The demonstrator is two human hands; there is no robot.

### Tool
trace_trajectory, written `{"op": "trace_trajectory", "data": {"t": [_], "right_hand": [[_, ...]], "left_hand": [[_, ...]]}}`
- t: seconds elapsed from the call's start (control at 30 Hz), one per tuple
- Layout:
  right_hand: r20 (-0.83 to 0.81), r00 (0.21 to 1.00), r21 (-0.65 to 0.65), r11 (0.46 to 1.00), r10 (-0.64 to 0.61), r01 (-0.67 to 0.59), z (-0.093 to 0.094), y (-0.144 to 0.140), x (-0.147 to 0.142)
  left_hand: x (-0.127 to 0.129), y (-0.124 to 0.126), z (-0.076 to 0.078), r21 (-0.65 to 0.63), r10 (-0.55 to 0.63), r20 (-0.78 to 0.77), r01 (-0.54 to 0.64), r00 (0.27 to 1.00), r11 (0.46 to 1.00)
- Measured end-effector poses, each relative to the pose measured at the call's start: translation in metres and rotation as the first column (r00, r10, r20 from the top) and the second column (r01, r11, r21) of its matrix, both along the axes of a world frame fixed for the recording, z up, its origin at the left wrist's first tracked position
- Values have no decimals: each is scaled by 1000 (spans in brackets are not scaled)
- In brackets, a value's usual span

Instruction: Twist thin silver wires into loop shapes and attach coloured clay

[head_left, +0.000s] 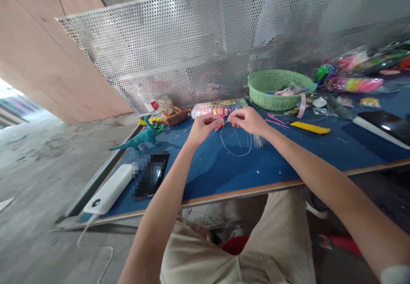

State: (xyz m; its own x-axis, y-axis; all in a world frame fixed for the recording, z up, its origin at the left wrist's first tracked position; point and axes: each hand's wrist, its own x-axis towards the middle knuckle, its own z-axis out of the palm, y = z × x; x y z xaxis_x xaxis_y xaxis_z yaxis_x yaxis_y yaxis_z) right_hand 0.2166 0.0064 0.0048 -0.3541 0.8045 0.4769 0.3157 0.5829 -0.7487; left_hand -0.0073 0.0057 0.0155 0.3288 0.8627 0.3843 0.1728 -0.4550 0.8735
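My left hand [204, 128] and my right hand [247, 119] are close together above the blue tabletop, both with fingers pinched. Between my left fingertips shows a small red piece [219, 126], its kind too small to make out. My right hand pinches a thin white thread [237, 155], which hangs down in a loop below both hands. Beside the loop, under my right wrist, lies a bundle of thin pale strands [259, 141]. Just behind my hands is a clear bag of colourful beads or balls [211, 109], partly hidden by them.
A green basket [272, 100] holding packets stands behind my right hand. Pink sticks [276, 121] and a yellow cutter [310, 127] lie to the right. At left are a teal toy dinosaur [141, 138], a phone [153, 175] and a white power bank [110, 189]. Perforated metal [179, 45] rises behind.
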Motion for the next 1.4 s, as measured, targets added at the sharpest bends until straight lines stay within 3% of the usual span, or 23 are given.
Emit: {"op": "trace_trajectory", "data": {"t": [0.27,0.4,0.63,0.83,1.0,1.17,1.27,1.4], "right_hand": [[8,999,100,994,-52,51,2,-5,-3],[-23,999,90,995,-44,46,3,-9,-6],[-122,992,57,998,29,-23,-4,-8,-14],[-61,998,189,982,12,0,2,-6,-5],[-275,949,-20,986,156,-168,5,-2,5],[-518,814,-165,903,263,-397,2,3,6],[-581,776,-190,886,246,-423,-1,5,5],[-566,767,-135,884,302,-447,-2,2,5]], "left_hand": [[-2,3,-1,-14,14,38,-14,999,1000],[-2,1,-2,-64,-7,18,8,1000,998],[4,-7,-2,-232,-148,116,172,982,957],[3,2,-6,-42,-61,38,62,997,997],[0,0,-2,124,-97,-217,126,971,984],[-6,-4,4,284,3,-393,118,919,952],[-12,-1,5,267,-27,-412,149,911,952],[-16,2,3,160,-157,-336,221,929,962]]}}
